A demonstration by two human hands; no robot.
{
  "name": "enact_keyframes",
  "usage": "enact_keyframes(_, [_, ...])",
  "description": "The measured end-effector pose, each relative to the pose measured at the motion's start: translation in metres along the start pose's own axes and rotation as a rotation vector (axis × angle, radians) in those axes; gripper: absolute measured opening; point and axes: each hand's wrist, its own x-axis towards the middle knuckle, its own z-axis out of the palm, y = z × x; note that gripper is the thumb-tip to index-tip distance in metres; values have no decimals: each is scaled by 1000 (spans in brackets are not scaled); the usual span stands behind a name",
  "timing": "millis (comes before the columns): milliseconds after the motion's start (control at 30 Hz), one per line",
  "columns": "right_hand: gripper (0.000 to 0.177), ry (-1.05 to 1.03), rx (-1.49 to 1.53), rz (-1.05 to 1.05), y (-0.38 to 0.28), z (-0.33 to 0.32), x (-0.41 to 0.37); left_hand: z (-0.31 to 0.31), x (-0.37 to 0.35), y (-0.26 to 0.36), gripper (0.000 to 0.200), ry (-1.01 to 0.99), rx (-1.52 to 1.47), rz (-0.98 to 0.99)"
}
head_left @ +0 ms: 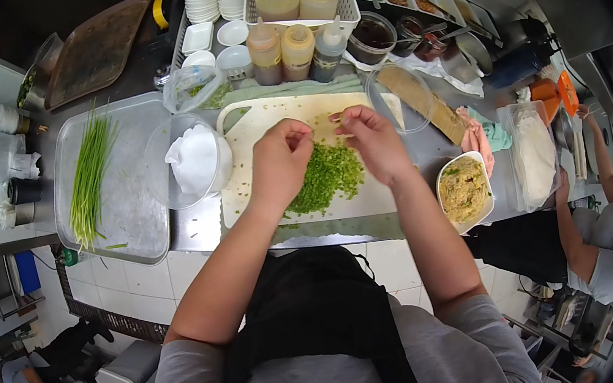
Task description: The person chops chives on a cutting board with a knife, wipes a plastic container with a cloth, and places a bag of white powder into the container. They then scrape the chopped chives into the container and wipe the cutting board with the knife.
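A pile of finely chopped green onion lies on a white cutting board, with loose bits scattered around it. My left hand is over the pile's left side, thumb and fingertips pinched together. Opposite it, my right hand hovers above the pile's right edge with its fingers curled into a pinch. Whatever either pinch holds, if anything, is too small to make out. To the left, long uncut green onions rest on a metal tray.
A clear tub with white paper stands left of the board. On the right are a clear round lid, a wooden strip and a bowl of yellowish food. Sauce bottles line the back. Another person works at right.
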Motion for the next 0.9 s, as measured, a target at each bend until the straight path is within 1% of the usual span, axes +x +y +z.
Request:
enact_keyframes(33, [4, -4, 295, 86, 0, 7, -8, 7, 0, 3, 7, -41, -99, -47])
enact_keyframes(67, [4, -1, 292, 82, 5, 11, -14, 12, -1, 10, 11, -84, -121, -102])
enact_keyframes(100, [4, 1, 502, 96, 14, 13, -17, 16, -1, 12, 11, -87, -123, -98])
enact_keyframes(133, [4, 3, 711, 109, 19, 12, -18, 20, -2, 11, 13, -64, -86, 34])
enact_keyframes(167, [4, 6, 710, 105, 21, 11, -18, 23, -3, 13, 15, -40, -49, 164])
enact_keyframes(233, [2, 74, 889, 208, 20, 7, -16, 20, -8, 17, 18, -74, -9, 167])
enact_keyframes(333, [5, 48, 876, 246, 24, -8, -17, 10, -24, 13, 21, -11, 45, 164])
enact_keyframes(367, [5, 35, 870, 245, 22, -7, -18, 9, -31, 1, 22, 22, -105, 101])
enact_keyframes(400, [7, 55, 754, 161, 21, -5, -21, 6, -37, -2, 24, 56, -255, 39])
enact_keyframes(433, [10, 69, 637, 80, 21, -1, -24, 6, -43, -3, 24, 77, -253, 42])
enact_keyframes(467, [15, 2, 429, -34, 24, 6, -28, 7, -48, 0, 30, 49, -733, -284])
enact_keyframes(500, [15, -28, 424, -26, 16, 21, -37, 7, -53, 3, 37, 17, -1215, -607])
enact_keyframes(533, [21, -110, -50, -138, 6, 37, -50, 6, -57, 2, 37, 48, -1219, -592])
enact_keyframes(567, [26, -188, -521, -262, -6, 52, -61, 6, -59, -2, 36, 38, -1345, -643])
enact_keyframes(600, [26, -218, -520, -269, -14, 66, -71, 4, -61, -7, 36, 25, -1471, -690])
enact_keyframes(633, [31, -239, -580, -374, -21, 78, -80, 0, -64, -13, 36, 6, -1597, -733])
enact_keyframes(667, [35, -256, -637, -482, -24, 87, -86, -8, -67, -14, 29, -45, -1669, -650])
enact_keyframes(700, [35, -278, -634, -492, -22, 90, -86, -16, -67, -14, 29, -26, -1672, -630])
enact_keyframes(767, [38, -189, -683, -634, -18, 84, -83, -33, -72, -12, 22, 160, -1564, -708])
enact_keyframes(800, [30, -163, -556, -557, -14, 83, -84, -45, -77, -9, 17, 214, -1509, -719])
enact_keyframes(833, [30, -183, -551, -558, -6, 78, -84, -56, -84, -13, 17, 235, -1510, -710])
enact_keyframes(900, [23, -169, -351, -376, 11, 65, -81, -79, -103, -24, 20, 217, -1381, -647])
